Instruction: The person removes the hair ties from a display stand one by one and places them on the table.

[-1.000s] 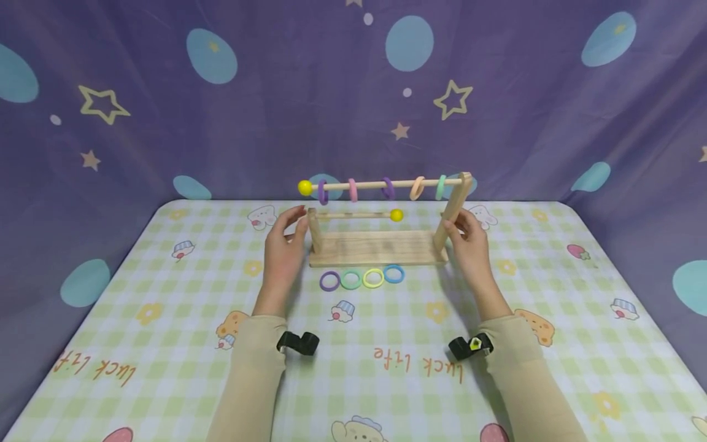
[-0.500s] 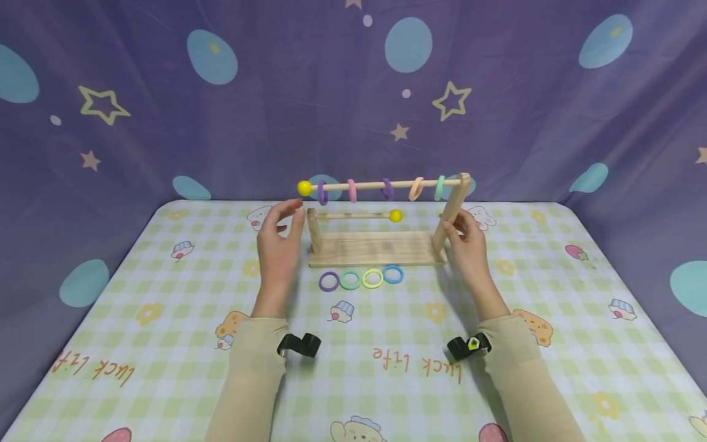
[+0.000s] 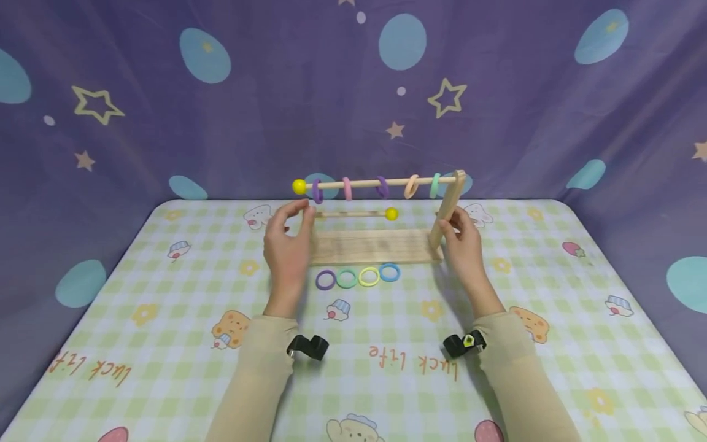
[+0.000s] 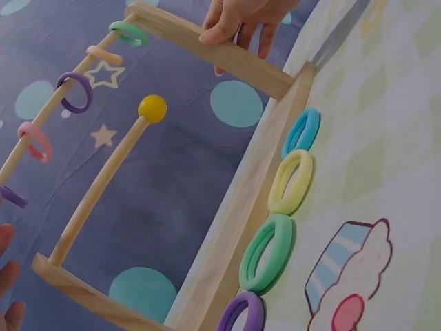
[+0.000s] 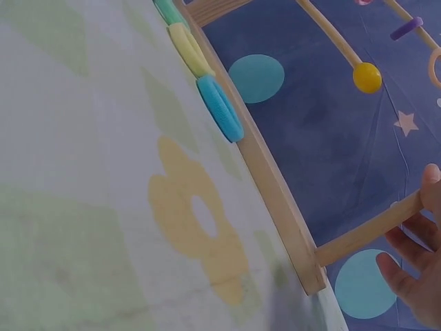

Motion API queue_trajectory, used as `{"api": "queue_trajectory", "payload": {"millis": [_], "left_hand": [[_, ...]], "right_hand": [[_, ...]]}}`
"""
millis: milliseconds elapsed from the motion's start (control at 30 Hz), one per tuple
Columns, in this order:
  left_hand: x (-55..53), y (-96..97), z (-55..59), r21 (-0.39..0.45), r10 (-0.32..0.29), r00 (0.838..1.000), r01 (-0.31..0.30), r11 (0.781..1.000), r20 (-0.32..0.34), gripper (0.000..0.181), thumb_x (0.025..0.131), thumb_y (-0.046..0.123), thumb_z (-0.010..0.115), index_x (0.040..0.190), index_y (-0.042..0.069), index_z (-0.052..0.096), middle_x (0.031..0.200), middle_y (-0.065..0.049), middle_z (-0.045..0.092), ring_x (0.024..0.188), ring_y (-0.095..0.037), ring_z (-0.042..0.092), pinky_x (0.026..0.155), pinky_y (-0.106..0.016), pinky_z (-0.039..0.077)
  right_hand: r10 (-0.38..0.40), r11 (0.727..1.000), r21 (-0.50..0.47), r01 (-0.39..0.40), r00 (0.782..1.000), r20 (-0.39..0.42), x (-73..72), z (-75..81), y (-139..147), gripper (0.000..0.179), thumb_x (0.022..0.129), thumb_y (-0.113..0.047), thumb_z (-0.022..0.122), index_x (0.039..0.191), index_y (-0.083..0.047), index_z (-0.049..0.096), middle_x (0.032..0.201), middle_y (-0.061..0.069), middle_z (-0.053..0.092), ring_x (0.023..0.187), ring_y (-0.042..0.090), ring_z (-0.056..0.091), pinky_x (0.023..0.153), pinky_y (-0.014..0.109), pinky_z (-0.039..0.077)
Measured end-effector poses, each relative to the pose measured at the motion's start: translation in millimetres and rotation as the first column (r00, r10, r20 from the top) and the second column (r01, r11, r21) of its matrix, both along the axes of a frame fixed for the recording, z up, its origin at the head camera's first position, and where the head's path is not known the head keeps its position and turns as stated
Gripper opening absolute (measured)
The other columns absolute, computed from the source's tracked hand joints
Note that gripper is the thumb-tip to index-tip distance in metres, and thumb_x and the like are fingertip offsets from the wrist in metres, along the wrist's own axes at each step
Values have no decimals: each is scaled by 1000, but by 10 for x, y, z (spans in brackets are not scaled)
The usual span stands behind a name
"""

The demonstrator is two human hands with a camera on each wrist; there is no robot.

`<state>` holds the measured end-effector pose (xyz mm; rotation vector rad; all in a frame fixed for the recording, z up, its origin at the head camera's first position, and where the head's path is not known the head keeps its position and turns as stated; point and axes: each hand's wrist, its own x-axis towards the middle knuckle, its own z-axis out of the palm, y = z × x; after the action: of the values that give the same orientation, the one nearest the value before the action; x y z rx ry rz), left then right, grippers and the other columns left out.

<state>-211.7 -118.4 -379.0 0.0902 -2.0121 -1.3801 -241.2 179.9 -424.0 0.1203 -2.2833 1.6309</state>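
A wooden two-rod stand (image 3: pixel 375 247) stands on the table. Its upper rod (image 3: pixel 364 184) carries several spaced hair ties in purple, pink, peach and green. A shorter lower rod (image 3: pixel 353 214) is bare and ends in a yellow ball (image 3: pixel 391 213). My right hand (image 3: pixel 464 245) grips the tall right post (image 3: pixel 448 209), thumb in front and fingers behind. With fingers spread and slightly bent, my left hand (image 3: pixel 287 248) is beside the short left post (image 4: pixel 83 286), hiding it in the head view. Its fingertips (image 4: pixel 9 276) appear apart from the wood and hold nothing.
In front of the base lie a purple hair tie (image 3: pixel 326 280), a green one (image 3: pixel 347 279), a yellow one (image 3: pixel 369 277) and a blue one (image 3: pixel 390 272) in a row. A checked cloth (image 3: pixel 409 331) covers the table. A purple curtain (image 3: pixel 309 123) hangs behind.
My left hand first drew slightly left of the short post, then came back right, now overlapping it in the head view. My right hand keeps its grip; the stand and hair ties stay put.
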Motion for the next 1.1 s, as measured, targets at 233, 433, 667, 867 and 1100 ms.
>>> {"api": "queue_trajectory", "payload": {"millis": [233,433,667,867,1100], "left_hand": [[10,40,7,-6,15,999,-15,1000,42,27,91,35,72,111,16,74,111,5,70,106,-12,56,90,-32,40],[5,43,23,-27,32,997,-30,999,69,26,91,34,73,112,17,74,112,5,69,106,-12,57,90,-32,41],[-15,95,50,-41,73,996,-70,997,57,25,90,34,74,109,17,74,111,5,69,108,-13,57,92,-35,43],[-41,127,55,-85,91,994,-86,993,56,28,91,37,73,109,16,74,109,2,71,108,-16,59,89,-38,45],[-75,151,92,-117,115,990,-106,987,77,28,90,39,73,104,15,76,103,-2,71,102,-20,61,82,-43,46]], "right_hand": [[-11,1000,4,11,1000,10,3,18,-3,41,102,-16,55,140,0,48,131,20,58,121,32,54,101,47,44],[-15,1000,-7,15,1000,10,-20,15,-11,40,102,-15,55,139,-1,49,130,20,59,120,32,55,101,47,44],[-16,1000,-8,16,1000,9,-19,17,-9,42,101,-16,56,139,0,49,130,20,59,120,32,55,100,47,45],[-27,1000,1,27,1000,7,-1,16,-18,41,101,-13,56,139,0,49,129,21,59,119,33,56,99,47,47],[-28,1000,2,28,1000,0,-3,10,-23,40,101,-10,56,138,2,49,127,22,60,116,33,57,95,46,48]]}}
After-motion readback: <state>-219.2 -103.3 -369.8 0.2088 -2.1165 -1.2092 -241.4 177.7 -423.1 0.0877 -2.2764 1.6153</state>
